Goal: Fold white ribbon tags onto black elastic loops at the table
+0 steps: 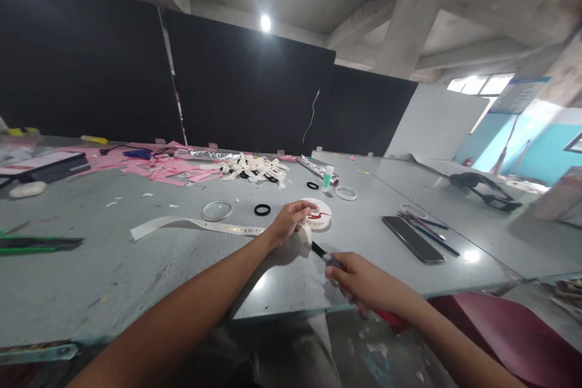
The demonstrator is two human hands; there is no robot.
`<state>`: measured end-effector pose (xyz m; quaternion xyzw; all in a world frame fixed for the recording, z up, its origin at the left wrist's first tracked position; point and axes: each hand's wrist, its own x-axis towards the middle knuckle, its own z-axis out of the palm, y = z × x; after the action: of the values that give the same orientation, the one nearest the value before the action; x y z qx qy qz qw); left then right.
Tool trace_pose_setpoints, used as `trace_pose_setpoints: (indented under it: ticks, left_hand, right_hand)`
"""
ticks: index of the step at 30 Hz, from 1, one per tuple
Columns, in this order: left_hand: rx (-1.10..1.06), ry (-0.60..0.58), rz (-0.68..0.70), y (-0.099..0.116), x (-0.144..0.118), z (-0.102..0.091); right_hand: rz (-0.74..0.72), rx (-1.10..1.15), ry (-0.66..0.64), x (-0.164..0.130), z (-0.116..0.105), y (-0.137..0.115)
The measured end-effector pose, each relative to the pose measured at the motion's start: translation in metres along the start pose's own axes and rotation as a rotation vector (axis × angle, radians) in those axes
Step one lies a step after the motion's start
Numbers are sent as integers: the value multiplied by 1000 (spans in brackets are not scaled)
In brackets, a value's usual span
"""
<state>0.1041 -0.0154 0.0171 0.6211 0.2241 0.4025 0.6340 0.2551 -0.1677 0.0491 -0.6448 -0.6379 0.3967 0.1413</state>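
Note:
My left hand (287,221) pinches the end of a long cream ribbon (182,225) with printed lettering that lies flat across the grey table (136,267). Just beyond its fingertips sits a white ribbon roll with a red mark (319,214). My right hand (364,282) is closed around a pair of scissors with a red handle (324,253), whose dark blades point at the ribbon close to my left fingers. A black ring (262,210) and a clear round lid (217,210) rest behind the ribbon.
A dark phone (412,239) and pens (427,227) lie to the right. Pink paper scraps (150,167), a heap of cut cream ribbon pieces (254,167), a green-capped glue bottle (327,176) and a white tape ring (346,193) sit farther back. A green-handled tool (31,245) lies at left.

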Motion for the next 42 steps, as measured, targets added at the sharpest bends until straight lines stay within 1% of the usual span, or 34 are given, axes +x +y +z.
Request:
trace_pose_setpoints:
  ticks: [2,3,6,8,10,14,17,19,22,25,27,28,30,33,35,37,39,42]
  left_hand:
    - [10,20,10,10,-2,0]
    - [20,29,27,15,-3,0]
    - [31,30,87,28,-4,-3]
    - [51,16,129,33,-4,-5]
    - [89,-3,188,37,-3,-8]
    - [232,-36,313,43,-3,-12]
    - [353,-11,406,50,-5,-12]
    - [388,8,443,51,-6,-14]
    - [402,74,411,45,-3,-19]
    - [432,208,351,28,4,-25]
    - [437,223,315,18,8,-26]
    - [417,205,288,14,10,-25]
    - [338,131,216,8,11,-21]
    - [227,-30,137,5,10,-14]
    - [216,-155,100,3,9,-11]
    - [248,-252,43,0,8,-13]
    - [296,-287,2,-4,8,-16]
    - [334,-264,26,-11,10,-20]
  right_hand:
    - [8,86,-88,0,7,-4]
    - [8,117,-112,2,11,-6]
    - [15,189,-126,16,20,-14]
    - [7,254,-99,30,23,-19]
    - [-32,327,-71,44,26,-24]
    - [-84,437,12,67,35,-32]
    - [-88,564,73,80,42,-40]
    - [-96,666,135,86,43,-44]
    - [-98,735,243,90,38,-45]
    - [-130,669,302,86,30,-38]
    - [-168,569,325,82,25,-30]
    - [-180,514,337,80,23,-26]
    - [-193,412,365,75,19,-19]
    - [-200,265,419,69,13,-13]
    - [-209,146,469,65,9,-12]
    - [-225,25,519,60,3,-13]
    - [-241,-90,549,56,-1,-13]
    - [-248,-236,573,52,-3,-9]
